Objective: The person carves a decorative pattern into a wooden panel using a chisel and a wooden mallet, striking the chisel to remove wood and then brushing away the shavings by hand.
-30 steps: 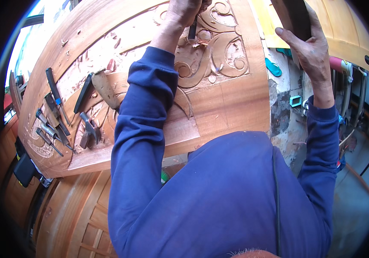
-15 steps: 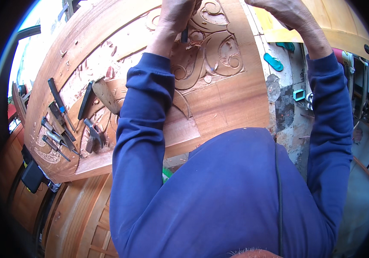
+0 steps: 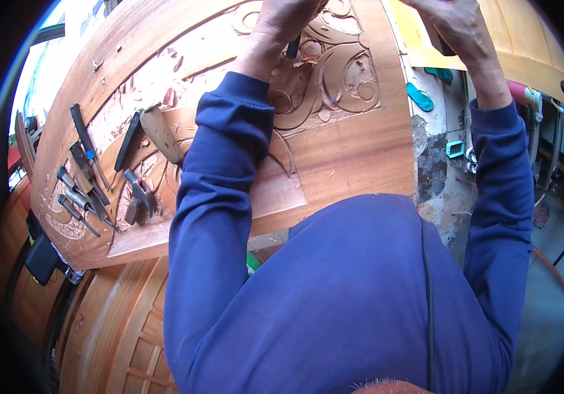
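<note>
At the top edge, my left hand (image 3: 285, 23) is closed around a carving chisel, partly cut off by the frame. The chisel's dark end (image 3: 293, 47) shows below the hand, over scrollwork (image 3: 347, 79) cut into a large wooden panel (image 3: 354, 151). Farther right, my right hand (image 3: 456, 26) is raised beyond the panel's right edge. Its fingers are curled about a brown thing (image 3: 438, 41) too hidden to name. Pale curled shavings (image 3: 306, 61) lie by the chisel.
On the panel's left lie a wooden mallet (image 3: 161, 134), a dark-handled tool (image 3: 129, 140), a small hand plane (image 3: 139, 197) and several chisels (image 3: 85, 167). Teal sandals (image 3: 420, 97) are on the floor right. A yellowish wooden board (image 3: 518, 39) stands at upper right.
My right hand has come lower and more into view, with the brown thing now showing. My left hand and chisel appear slightly farther right. The view has shifted a little.
</note>
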`<action>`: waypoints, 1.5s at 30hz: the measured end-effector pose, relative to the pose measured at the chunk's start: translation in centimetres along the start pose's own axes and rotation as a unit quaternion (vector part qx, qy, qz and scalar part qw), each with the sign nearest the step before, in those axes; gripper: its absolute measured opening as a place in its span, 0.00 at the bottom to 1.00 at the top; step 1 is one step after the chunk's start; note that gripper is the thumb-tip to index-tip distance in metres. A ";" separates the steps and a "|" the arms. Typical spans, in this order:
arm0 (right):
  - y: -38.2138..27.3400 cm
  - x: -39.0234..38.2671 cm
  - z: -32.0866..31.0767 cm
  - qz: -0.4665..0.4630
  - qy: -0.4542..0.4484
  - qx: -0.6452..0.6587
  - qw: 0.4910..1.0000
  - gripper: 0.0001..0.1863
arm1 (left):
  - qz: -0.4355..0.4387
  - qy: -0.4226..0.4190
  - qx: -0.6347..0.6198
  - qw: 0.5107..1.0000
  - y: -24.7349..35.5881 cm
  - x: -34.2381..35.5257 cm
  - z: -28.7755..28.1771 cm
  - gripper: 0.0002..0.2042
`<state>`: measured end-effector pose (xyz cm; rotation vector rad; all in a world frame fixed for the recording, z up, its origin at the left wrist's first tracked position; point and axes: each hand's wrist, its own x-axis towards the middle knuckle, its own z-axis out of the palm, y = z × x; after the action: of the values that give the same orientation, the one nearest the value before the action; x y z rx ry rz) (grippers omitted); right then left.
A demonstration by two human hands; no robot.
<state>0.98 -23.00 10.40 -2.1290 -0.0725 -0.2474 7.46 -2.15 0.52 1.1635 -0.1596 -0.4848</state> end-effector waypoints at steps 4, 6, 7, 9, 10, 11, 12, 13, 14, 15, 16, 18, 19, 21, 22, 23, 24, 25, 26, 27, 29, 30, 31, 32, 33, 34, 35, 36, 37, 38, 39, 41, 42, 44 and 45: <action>-0.7 -1.4 -1.0 0.013 -0.094 -0.014 0.995 0.42 | 0.035 -0.039 -0.078 0.996 -0.5 -0.1 -0.3 0.15; -1.2 -1.8 -0.4 -0.002 -0.046 0.067 0.997 0.40 | 0.078 -0.044 -0.122 0.989 -0.6 -0.3 -0.2 0.14; -1.7 -1.8 0.1 -0.016 0.004 0.150 0.989 0.39 | 0.068 -0.043 -0.110 0.991 -0.6 -0.5 -0.2 0.13; -1.5 -2.0 0.0 -0.032 0.038 0.096 0.994 0.37 | 0.047 -0.044 -0.084 0.994 -0.3 -0.6 -0.2 0.12; -0.8 -2.4 -0.8 -0.028 -0.031 0.032 0.999 0.37 | 0.007 -0.031 -0.068 0.997 0.5 -1.2 0.1 0.13; -0.4 -2.6 -1.3 -0.024 -0.099 -0.033 0.994 0.36 | 0.008 -0.032 -0.067 0.997 0.2 -1.2 -0.1 0.13; -2.7 -3.2 -1.4 0.035 -0.123 -0.061 0.990 0.37 | 0.026 -0.037 -0.046 0.998 -0.1 -1.4 -0.5 0.13; -2.2 -3.1 -1.3 0.033 -0.124 -0.062 0.990 0.37 | 0.043 -0.042 -0.026 0.998 -0.3 -1.5 -0.7 0.13; -1.1 -2.9 -1.2 -0.021 -0.084 -0.008 0.996 0.38 | 0.045 -0.041 -0.027 0.998 -0.6 -1.4 -0.6 0.13; -1.3 -2.7 -0.6 -0.073 -0.044 0.048 0.995 0.39 | 0.048 -0.031 -0.049 0.997 -0.5 -1.5 -0.1 0.12; -1.8 -2.7 -0.1 -0.030 0.010 0.115 0.993 0.40 | 0.052 -0.020 -0.071 0.996 -0.3 -1.7 0.1 0.11; -2.4 -2.6 0.3 -0.039 0.064 0.129 0.989 0.39 | 0.048 -0.024 -0.065 0.996 0.1 -1.9 0.1 0.11; -1.9 -2.6 0.9 -0.075 0.106 0.124 0.984 0.39 | 0.045 -0.029 -0.060 0.997 0.3 -2.0 0.2 0.11; -2.8 -2.9 -1.0 0.015 -0.117 -0.083 0.990 0.38 | 0.097 -0.015 -0.069 0.993 0.7 -2.7 1.0 0.12; -3.1 -3.3 -1.6 -0.003 -0.138 -0.104 0.985 0.39 | 0.122 -0.010 -0.075 0.990 0.5 -2.7 0.9 0.13; -2.8 -3.1 -1.7 -0.003 -0.137 -0.105 0.985 0.39 | 0.149 -0.002 -0.079 0.986 0.4 -2.6 0.8 0.14; -2.2 -2.9 -1.8 -0.050 -0.098 -0.052 0.993 0.39 | 0.101 -0.006 -0.037 0.994 0.7 -2.8 0.3 0.14; -1.8 -2.7 -1.7 -0.098 -0.058 0.002 0.994 0.40 | 0.052 -0.011 0.006 0.999 0.9 -2.9 0.2 0.14; -1.4 -2.6 -1.4 -0.090 0.006 0.093 0.992 0.40 | 0.072 0.025 0.024 0.997 0.7 -3.1 0.9 0.09; -4.0 -2.5 -0.7 -0.035 0.037 0.104 0.993 0.41 | 0.071 0.029 0.025 0.997 0.3 -3.0 0.6 0.09; -3.1 -2.5 0.5 -0.069 0.029 0.038 0.996 0.41 | 0.069 -0.010 -0.113 0.991 -0.6 -2.7 -0.4 0.08; -2.6 -2.5 0.8 -0.105 0.005 0.010 0.994 0.40 | 0.069 -0.012 -0.113 0.991 -0.5 -2.7 -0.4 0.08; -2.9 -2.6 -0.6 -0.129 -0.101 -0.117 0.980 0.38 | 0.056 -0.011 -0.116 0.992 -0.4 -2.8 -0.4 0.07; -3.0 -2.6 -0.8 -0.165 -0.073 -0.133 0.975 0.37 | 0.043 -0.009 -0.120 0.992 -0.2 -2.8 -0.4 0.07; -3.3 -2.6 -0.6 -0.199 -0.047 -0.148 0.968 0.36 | 0.042 -0.009 -0.120 0.992 -0.2 -2.9 -0.5 0.07; -3.3 -2.7 -0.5 -0.199 -0.047 -0.148 0.968 0.36 | 0.042 -0.004 -0.113 0.993 -0.2 -3.0 -0.5 0.06; -3.1 -2.9 -0.3 -0.191 -0.049 -0.117 0.973 0.37 | 0.042 0.001 -0.107 0.993 -0.1 -3.1 -0.5 0.06; -3.0 -3.0 -0.1 -0.184 -0.051 -0.084 0.978 0.37 | 0.042 0.003 -0.106 0.994 0.2 -3.5 -0.7 0.06; -3.5 -3.1 -0.4 -0.207 -0.060 -0.130 0.968 0.37 | 0.042 0.013 -0.093 0.995 0.5 -4.4 -0.8 0.04; -4.1 -2.9 -0.7 -0.234 -0.067 -0.175 0.954 0.37 | 0.043 0.024 -0.080 0.996 0.9 -5.2 -1.1 0.03; -4.3 -3.1 -1.4 -0.235 -0.078 -0.186 0.951 0.37 | 0.041 0.021 -0.080 0.996 1.0 -5.9 -1.5 0.03; -3.5 -3.8 -2.4 -0.243 -0.050 -0.195 0.949 0.37 | 0.241 -0.053 0.002 0.969 0.9 -7.3 -2.7 0.12; -2.8 -4.4 -2.4 -0.251 -0.011 -0.191 0.949 0.38 | 0.274 -0.086 0.003 0.958 1.2 -8.3 -3.1 0.14; -1.9 -5.8 -2.3 -0.173 0.031 -0.135 0.975 0.39 | 0.135 -0.063 -0.073 0.986 2.2 -8.3 -3.3 0.13; -1.5 -6.2 -2.2 -0.093 0.071 -0.079 0.990 0.40 | 0.164 0.037 -0.042 0.985 2.5 -7.8 -2.1 0.14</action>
<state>-5.65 -23.73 11.55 -2.2579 -0.1735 -0.5297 2.05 3.82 2.99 1.0453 -0.2593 -0.1547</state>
